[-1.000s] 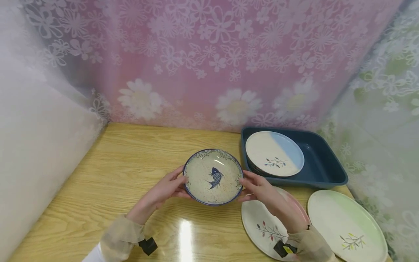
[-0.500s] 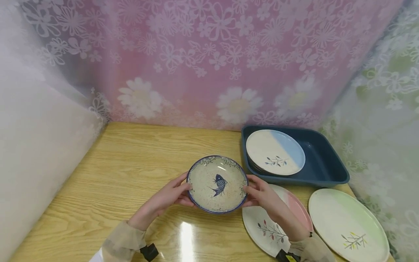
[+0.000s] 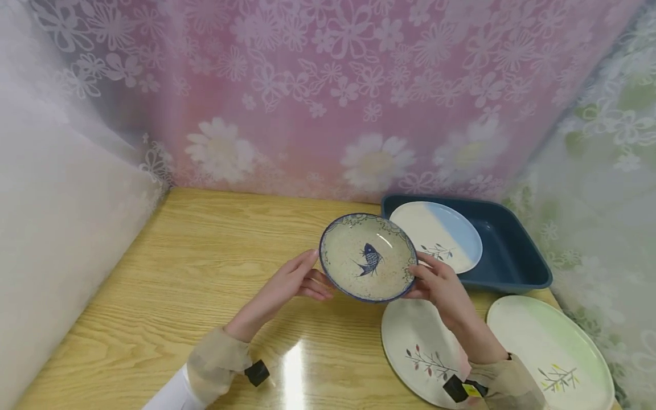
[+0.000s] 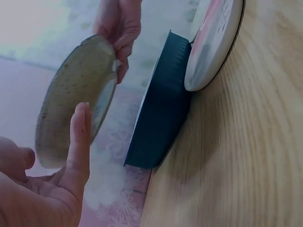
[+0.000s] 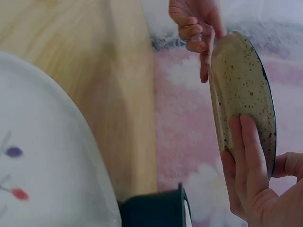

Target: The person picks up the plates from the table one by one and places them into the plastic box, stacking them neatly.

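A shallow bowl point(image 3: 370, 262) with a blue rim and a painted blue fish is held above the table, tilted toward the head camera. My right hand point(image 3: 445, 287) grips its right edge, thumb over the rim and fingers spread along the speckled underside point(image 5: 244, 80). At the bowl's left edge is my left hand point(image 3: 292, 287), its thumb outside the rim and its fingers extended. In the left wrist view those fingers point(image 4: 79, 142) look straight and do not wrap the bowl; whether they touch it I cannot tell.
A dark blue rectangular tub point(image 3: 504, 245) stands at the back right, with a stack topped by a white-and-blue plate point(image 3: 451, 228) inside. Before it lie a white-and-pink plate point(image 3: 410, 341), partly under my right arm, and a white-and-green plate point(image 3: 548, 341). Curtains surround the wooden table point(image 3: 154, 319).
The bowl first came slightly nearer, then rose and shifted right, now overlapping the tub's left side in view. My left thumb has come off the bowl's inner rim; the right hand keeps its grip.
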Demonstrator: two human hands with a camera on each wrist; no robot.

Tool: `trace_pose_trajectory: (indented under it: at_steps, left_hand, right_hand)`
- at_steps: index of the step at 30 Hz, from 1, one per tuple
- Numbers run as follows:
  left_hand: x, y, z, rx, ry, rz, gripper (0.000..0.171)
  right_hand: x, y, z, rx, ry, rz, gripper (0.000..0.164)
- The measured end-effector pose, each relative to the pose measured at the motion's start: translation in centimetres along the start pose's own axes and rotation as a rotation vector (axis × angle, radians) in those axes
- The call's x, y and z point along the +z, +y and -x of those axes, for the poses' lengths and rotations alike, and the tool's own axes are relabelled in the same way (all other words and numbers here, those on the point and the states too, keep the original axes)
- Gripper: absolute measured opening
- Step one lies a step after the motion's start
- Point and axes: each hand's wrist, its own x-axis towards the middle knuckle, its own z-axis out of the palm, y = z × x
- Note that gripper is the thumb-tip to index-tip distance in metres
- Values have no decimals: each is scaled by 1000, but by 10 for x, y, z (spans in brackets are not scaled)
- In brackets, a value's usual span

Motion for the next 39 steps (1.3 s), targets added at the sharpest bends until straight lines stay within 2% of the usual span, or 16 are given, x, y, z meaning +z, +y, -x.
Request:
trace_pose_trajectory:
  at_steps: [5, 10, 12, 16, 19, 22, 26, 29, 39]
  left_hand:
    - [14, 2, -27, 46, 26, -49, 38]
    - [38, -4, -55, 128, 77, -153, 36]
    - [49, -9, -66, 141, 102, -227, 39]
    - [69, -18, -90, 132, 162, -448, 53]
    - [79, -23, -107, 131, 196, -595, 67]
    - [87, -28, -120, 139, 216, -696, 78]
    - [93, -33, -129, 149, 222, -752, 83]
    - [96, -35, -131, 150, 229, -760, 83]
    - [96, -36, -131, 116, 209, -705, 82]
  right_hand:
    - [-26, -12, -4, -31, 80, -143, 55]
    - [-55, -17, -9, -82, 180, -255, 59]
    - [-66, -17, -10, -102, 216, -296, 60]
    - [-83, -11, -14, -109, 283, -380, 59]
    - [-93, -5, -15, -77, 336, -422, 60]
    - [-100, 1, -14, -31, 376, -442, 64]
    - [-105, 10, -13, 4, 391, -446, 68]
    - [-106, 16, -12, 11, 379, -447, 71]
    - [-103, 24, -12, 10, 352, -401, 69]
